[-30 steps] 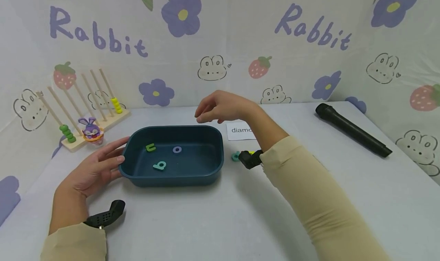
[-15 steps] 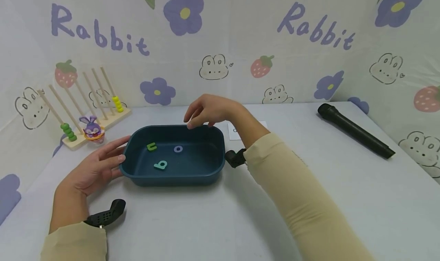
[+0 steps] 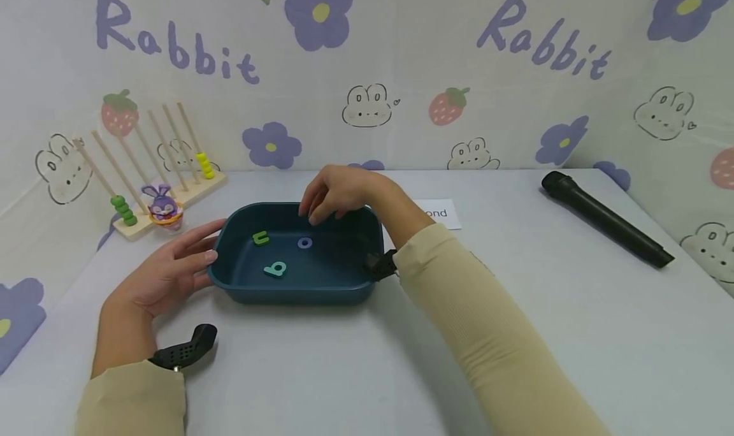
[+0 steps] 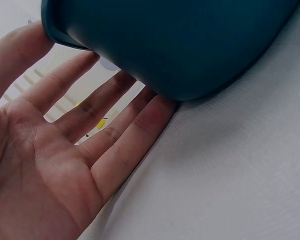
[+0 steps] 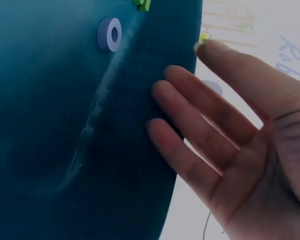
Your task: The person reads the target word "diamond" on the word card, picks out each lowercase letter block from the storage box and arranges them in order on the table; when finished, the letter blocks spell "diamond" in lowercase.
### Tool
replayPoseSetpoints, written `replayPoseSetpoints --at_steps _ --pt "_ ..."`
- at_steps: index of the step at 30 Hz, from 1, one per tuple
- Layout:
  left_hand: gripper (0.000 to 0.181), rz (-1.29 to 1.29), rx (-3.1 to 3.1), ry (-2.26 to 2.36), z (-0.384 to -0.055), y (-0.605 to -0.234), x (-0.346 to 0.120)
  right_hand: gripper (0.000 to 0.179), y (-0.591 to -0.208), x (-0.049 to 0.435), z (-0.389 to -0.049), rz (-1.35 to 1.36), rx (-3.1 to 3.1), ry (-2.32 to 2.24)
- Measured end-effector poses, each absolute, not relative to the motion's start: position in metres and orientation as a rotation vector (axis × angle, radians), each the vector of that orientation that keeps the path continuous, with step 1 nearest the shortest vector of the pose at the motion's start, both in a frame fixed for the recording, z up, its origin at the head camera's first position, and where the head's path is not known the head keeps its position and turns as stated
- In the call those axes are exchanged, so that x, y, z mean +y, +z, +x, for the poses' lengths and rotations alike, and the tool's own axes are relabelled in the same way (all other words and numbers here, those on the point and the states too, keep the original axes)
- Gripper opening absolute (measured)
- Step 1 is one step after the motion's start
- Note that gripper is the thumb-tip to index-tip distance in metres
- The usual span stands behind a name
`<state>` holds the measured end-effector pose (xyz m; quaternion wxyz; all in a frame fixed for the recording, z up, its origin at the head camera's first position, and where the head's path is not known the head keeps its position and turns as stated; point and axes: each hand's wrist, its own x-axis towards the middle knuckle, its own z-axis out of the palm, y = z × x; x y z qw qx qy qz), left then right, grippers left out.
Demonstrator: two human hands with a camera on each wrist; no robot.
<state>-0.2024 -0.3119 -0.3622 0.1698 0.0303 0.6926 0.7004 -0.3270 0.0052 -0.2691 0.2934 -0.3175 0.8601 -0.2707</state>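
Observation:
A dark teal rectangular basin stands on the white table. Inside lie a green letter shaped like n or u, a purple letter o and a turquoise letter shaped like b or q. My left hand stays at the basin's left end, thumb at the rim; its extended fingers touch the outer wall in the left wrist view. Over the basin's back right part hovers my right hand, its loosely bent fingers holding nothing in the right wrist view.
Behind my right forearm, a white card shows the printed letters "ond". At the back left stands a wooden bead rack with a purple rabbit figure in front. A black microphone lies at the right.
My right hand has moved left and lower, from beside the card to over the basin. My left hand keeps its place, and the head view has shifted slightly.

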Motion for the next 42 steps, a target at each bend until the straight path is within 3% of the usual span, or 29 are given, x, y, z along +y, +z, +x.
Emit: replayPoseSetpoints --at_steps 10,26,42 --pt "0.064 0.083 1.976 1.980 -0.203 -0.361 -0.312 0.043 -0.273 -0.007 -0.328 -0.850 2.214 -0.554" --pt "0.064 0.088 1.989 1.965 -0.206 -0.357 -0.306 0.043 -0.284 -0.027 -0.327 -0.869 2.253 -0.396" --pt "0.064 0.071 1.974 1.989 -0.203 -0.357 -0.313 0.043 -0.301 -0.035 -0.331 -0.923 2.184 -0.553"
